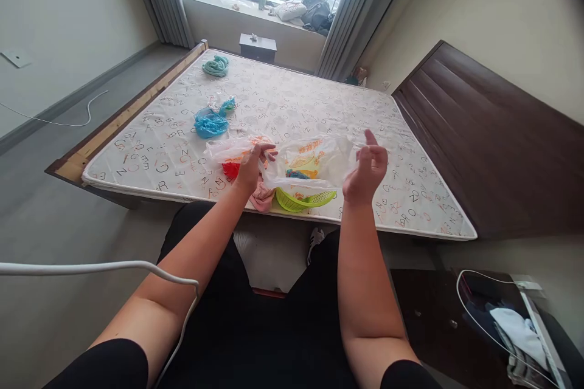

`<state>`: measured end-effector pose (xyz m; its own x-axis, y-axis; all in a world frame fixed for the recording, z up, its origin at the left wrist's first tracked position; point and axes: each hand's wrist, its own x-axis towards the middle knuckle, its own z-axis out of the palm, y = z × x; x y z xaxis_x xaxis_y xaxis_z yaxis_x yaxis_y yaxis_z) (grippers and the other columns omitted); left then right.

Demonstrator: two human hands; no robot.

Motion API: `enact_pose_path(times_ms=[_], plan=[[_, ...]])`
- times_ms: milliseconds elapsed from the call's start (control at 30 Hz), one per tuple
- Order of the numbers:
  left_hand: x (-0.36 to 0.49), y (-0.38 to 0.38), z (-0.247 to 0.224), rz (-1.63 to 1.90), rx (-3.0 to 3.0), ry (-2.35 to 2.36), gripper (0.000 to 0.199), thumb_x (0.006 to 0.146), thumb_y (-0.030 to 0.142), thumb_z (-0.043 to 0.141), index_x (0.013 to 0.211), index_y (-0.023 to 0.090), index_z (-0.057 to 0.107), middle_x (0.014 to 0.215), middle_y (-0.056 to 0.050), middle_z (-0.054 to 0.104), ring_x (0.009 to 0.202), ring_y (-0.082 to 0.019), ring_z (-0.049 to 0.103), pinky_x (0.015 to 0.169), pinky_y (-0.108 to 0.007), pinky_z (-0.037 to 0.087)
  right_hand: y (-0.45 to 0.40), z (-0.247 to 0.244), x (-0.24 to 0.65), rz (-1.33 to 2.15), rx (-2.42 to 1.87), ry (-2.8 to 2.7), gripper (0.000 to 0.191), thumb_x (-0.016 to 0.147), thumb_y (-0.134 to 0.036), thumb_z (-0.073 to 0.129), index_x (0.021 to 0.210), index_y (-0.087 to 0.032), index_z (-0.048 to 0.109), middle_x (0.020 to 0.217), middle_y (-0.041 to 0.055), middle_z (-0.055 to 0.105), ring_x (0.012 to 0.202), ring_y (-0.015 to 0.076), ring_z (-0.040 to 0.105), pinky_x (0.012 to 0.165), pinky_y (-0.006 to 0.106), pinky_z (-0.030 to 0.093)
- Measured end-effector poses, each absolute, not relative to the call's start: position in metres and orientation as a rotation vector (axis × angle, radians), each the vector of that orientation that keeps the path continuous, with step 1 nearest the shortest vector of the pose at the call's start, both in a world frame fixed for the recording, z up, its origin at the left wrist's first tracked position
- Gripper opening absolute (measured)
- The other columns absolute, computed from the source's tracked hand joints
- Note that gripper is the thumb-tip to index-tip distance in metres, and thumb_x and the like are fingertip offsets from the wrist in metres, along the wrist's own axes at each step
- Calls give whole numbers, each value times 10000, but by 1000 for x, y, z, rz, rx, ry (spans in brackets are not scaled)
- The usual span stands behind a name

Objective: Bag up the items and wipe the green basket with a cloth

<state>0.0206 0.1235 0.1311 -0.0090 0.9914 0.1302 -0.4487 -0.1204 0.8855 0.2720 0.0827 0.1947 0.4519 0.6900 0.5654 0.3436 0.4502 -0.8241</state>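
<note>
A: What do the two hands hold?

B: The left hand [252,165] pinches one edge of a thin white plastic bag [314,164] with printed marks. The right hand [367,171] grasps the other edge, with its fingers partly open and the index finger up. The bag is stretched between them, above the near edge of the mattress [283,103].

A: What lies under it?

B: A green plastic basket [305,199] stands just below the bag. A pink cloth [262,197] and a red bag [230,169] lie beside the left hand. Farther back are a blue bag [210,123] and a pale green bundle [216,65], well apart.
</note>
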Motion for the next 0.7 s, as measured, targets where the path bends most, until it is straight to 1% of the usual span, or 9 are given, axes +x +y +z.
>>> enact_pose_path(times_ms=[67,133,233,300,367,400,533,633,700], plan=[[34,124,139,1514,1052,834,577,927,719,551,882,173,733,559,16,530,841,-212,750,866,-332,564,86,191,267,350,-1055,-1158,253,986,-498,485,916,-255,477,990,47,677,1056,221,693,964,472,533],[48,125,148,1498,1118,875,599,922,754,531,804,183,669,484,56,427,638,-175,708,756,-312,572,87,183,265,415,-1021,-1141,246,988,-484,508,899,-260,461,771,-25,594,816,174,696,899,428,557],[68,125,160,1363,1215,867,594,898,779,541,751,204,575,451,84,401,392,-103,528,562,-263,513,83,172,271,565,-1094,-1198,194,962,-456,578,984,-277,505,699,-74,481,574,117,549,712,331,552],[81,125,163,1192,1278,801,618,892,800,520,715,208,538,438,81,413,320,-74,408,455,-240,425,80,171,275,689,-1162,-1317,266,913,-408,660,1128,-294,554,736,-66,484,566,111,489,639,296,511],[93,123,161,989,1312,721,669,894,837,449,683,206,525,432,62,433,300,-65,345,392,-232,331,78,175,279,840,-1195,-1505,406,871,-367,708,1251,-301,582,769,-50,503,620,120,484,647,292,486],[97,122,160,899,1312,692,699,897,856,398,672,206,517,435,50,449,299,-65,334,380,-233,302,78,177,280,921,-1193,-1597,429,864,-362,712,1273,-297,602,776,-43,512,645,125,481,661,295,477],[104,120,152,680,1297,688,789,882,909,209,610,207,445,442,8,488,309,-65,324,373,-235,263,84,184,282,1084,-1209,-1752,327,880,-405,693,1175,-265,690,760,-34,517,651,119,423,648,291,417],[101,122,149,579,1362,674,820,866,923,198,575,198,447,435,-15,494,330,-71,352,376,-233,261,88,187,285,1084,-1282,-1784,254,861,-433,733,1045,-261,711,680,-50,460,626,119,394,611,284,367],[99,124,147,555,1363,638,816,863,924,228,570,198,455,437,-22,503,342,-79,379,389,-239,299,90,189,286,1066,-1308,-1789,218,843,-441,759,940,-253,704,662,-46,465,636,127,417,613,289,364]])
